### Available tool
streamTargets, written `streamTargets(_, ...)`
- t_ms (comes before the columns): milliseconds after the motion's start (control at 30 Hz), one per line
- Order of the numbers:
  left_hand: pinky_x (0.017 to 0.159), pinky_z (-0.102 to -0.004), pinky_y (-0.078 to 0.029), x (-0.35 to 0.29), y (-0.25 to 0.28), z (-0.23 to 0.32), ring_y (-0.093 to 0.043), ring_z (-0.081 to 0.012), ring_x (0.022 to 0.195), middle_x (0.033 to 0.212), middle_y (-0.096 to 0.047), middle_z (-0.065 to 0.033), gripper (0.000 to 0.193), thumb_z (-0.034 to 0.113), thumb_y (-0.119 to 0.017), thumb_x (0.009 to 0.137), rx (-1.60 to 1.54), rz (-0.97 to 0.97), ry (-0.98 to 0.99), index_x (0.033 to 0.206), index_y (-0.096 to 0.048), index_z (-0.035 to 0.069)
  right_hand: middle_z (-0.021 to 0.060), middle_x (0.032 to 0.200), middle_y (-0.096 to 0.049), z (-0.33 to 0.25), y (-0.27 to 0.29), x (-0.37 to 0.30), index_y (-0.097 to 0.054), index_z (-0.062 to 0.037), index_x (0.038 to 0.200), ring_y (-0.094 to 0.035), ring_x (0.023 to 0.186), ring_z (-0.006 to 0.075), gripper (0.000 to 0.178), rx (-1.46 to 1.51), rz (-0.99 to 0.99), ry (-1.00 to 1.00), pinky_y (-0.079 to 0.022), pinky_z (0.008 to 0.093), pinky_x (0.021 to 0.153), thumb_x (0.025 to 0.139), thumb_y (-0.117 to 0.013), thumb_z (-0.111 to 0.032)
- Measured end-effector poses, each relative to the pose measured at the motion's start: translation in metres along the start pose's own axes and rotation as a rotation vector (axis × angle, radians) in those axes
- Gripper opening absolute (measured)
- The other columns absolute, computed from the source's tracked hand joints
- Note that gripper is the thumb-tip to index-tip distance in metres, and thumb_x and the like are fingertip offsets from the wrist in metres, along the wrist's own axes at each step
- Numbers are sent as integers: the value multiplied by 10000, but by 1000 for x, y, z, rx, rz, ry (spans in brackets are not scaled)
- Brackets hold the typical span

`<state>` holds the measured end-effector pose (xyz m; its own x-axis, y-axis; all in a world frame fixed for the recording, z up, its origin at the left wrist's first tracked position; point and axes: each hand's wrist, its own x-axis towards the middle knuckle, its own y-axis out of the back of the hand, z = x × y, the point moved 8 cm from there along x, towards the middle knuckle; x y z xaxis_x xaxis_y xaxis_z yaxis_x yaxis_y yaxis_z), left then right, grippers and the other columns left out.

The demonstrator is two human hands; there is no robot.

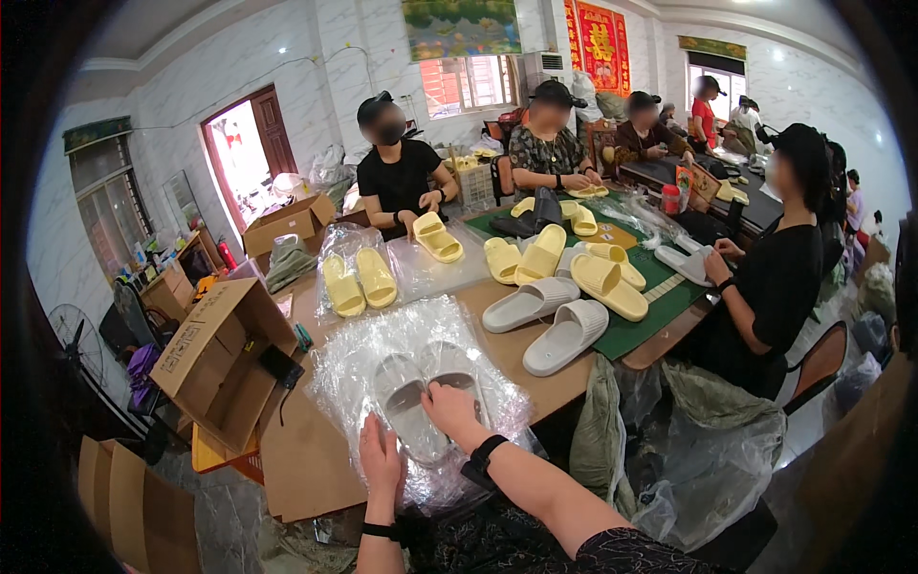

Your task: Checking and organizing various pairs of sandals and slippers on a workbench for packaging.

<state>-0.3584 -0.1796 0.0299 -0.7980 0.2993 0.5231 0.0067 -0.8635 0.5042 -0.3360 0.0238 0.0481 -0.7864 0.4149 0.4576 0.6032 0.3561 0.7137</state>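
Note:
A pair of grey slide slippers [402, 402] lies on a stack of clear plastic bags [344, 359] in front of me, under or inside a clear film; which one I cannot tell. My right hand [452, 413] reaches in from the right, its fingers curled at the inner edges of the pair, gripping a slipper. Beside the left slipper, my left hand [381, 459] is open, fingers straight and upright along the edge of the bags. Two yellow slippers [359, 281] in a clear bag lie farther back. To the right are two loose grey slippers [566, 337].
Several yellow slippers [541, 256] are piled on a green mat [660, 311]. An open cardboard box [225, 359] stands at the left. Co-workers sit around the table; one across holds a yellow slipper [438, 239], another at right a grey slipper [685, 260]. Plastic-lined sacks [698, 440] stand at lower right.

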Motion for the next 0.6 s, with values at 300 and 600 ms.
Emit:
streamTargets(300,1078,-447,-379,2,5,16,-502,-428,1252,1347,-539,-294,525,186,-551,955,47,-9,-47,1389,-454,-94,179,765,-701,7,-8,9,-652,-36,905,-697,721,356,406,-77,-159,-14,-546,476,660,906,-615,-440)
streamTargets(600,1079,-418,-395,2,2,2,-533,-365,1266,1377,-535,-253,510,185,-527,995,105,-25,-58,1441,-426,-40,174,712,-685,1,-2,7,-658,-56,828,-686,674,356,338,-11,-53,-6,-541,484,635,925,-577,-370)
